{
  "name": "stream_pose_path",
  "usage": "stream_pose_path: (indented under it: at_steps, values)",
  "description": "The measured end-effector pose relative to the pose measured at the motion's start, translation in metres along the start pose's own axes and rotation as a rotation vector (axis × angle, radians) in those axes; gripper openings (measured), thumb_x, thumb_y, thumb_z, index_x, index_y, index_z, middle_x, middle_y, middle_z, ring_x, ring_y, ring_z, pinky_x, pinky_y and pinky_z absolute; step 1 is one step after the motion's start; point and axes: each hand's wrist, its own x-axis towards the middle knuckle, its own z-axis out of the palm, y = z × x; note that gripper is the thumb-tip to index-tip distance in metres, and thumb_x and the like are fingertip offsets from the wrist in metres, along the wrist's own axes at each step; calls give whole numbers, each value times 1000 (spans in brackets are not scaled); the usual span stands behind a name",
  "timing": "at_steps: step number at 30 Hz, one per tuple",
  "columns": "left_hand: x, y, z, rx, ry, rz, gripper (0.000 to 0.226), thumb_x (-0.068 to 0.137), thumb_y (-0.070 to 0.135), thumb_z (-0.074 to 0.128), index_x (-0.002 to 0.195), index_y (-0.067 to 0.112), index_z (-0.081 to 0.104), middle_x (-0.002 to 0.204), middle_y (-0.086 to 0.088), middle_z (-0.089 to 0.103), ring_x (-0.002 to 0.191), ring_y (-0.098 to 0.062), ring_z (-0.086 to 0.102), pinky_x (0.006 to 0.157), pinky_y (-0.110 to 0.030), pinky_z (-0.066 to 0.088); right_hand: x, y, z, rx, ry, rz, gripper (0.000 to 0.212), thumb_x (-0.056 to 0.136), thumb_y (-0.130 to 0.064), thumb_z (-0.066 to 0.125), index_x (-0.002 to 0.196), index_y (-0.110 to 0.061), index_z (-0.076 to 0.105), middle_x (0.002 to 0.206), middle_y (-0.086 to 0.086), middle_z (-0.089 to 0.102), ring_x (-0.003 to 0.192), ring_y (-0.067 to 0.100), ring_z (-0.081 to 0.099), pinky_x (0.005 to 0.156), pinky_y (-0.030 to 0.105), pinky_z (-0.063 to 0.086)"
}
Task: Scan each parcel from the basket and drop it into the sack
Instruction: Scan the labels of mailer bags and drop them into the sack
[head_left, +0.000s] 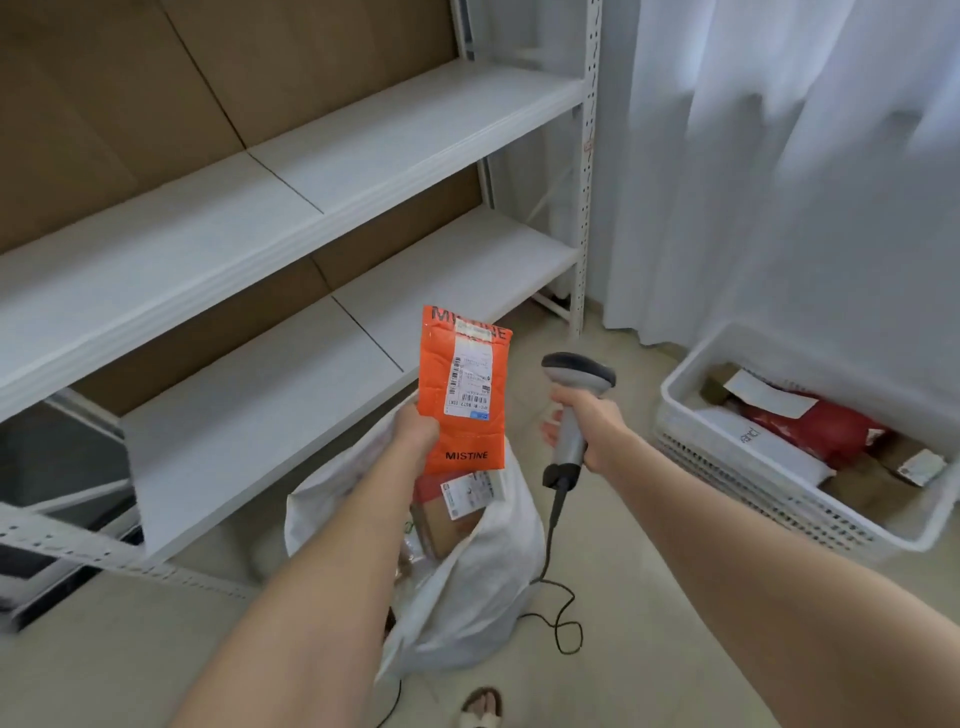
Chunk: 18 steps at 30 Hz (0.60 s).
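Orange Mistine parcel (464, 387) is pinched upright in the left hand (415, 428) right above the sack (483, 582); right hand (592, 421) grips the scanner (574, 395). I'd aim squarely at the barcode label, then let go.

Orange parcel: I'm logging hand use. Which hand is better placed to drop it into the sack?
Left. The left hand grips the orange parcel just above the open sack; the right hand is occupied holding the scanner.
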Motion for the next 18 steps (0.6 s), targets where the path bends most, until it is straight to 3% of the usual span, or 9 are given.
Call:
stream_pose_path:
  at_steps: [3,6,8,10,13,18]
  values:
    - [29,-35,-28,60,79,-26,19,100,18,43,104,17,62,83,0,64,70,-15,58,58,-26,45,13,28,35,-31,13,52,38,85,-13,72,116,-2,54,97,16,60,69,28,65,61,35,58]
    - [65,-70,-57,223,96,-39,26,99,15,42,113,14,64,101,-8,66,87,-24,60,71,-30,42,33,58,70,-46,33,99,33,85,-13,72,112,-4,55,98,17,59,75,31,66,63,37,58]
    - [90,-94,-74,385,83,-18,29,96,13,43,115,14,65,111,-11,67,95,-28,61,71,-27,41,48,80,94,-46,40,130,20,86,-10,69,101,-3,58,86,15,57,76,30,63,67,38,56]
    - [113,-116,-90,493,92,-9,24,94,21,48,108,19,67,106,-7,69,84,-23,62,64,-24,42,64,104,117,-49,40,145,10,87,-8,67,91,-4,59,78,14,56,70,27,60,63,37,52]
    - [151,-148,-98,660,63,73,22,94,24,50,108,21,66,91,-5,69,73,-21,62,62,-29,46,86,134,148,-38,19,163,15,84,-10,68,97,-7,61,84,17,61,74,30,62,62,35,52]
    - [197,-167,-72,980,-110,229,11,94,27,53,97,26,64,88,-1,68,77,-22,66,67,-35,57,119,158,176,-36,66,155,27,78,-9,74,102,0,63,82,17,60,72,31,62,70,41,54]
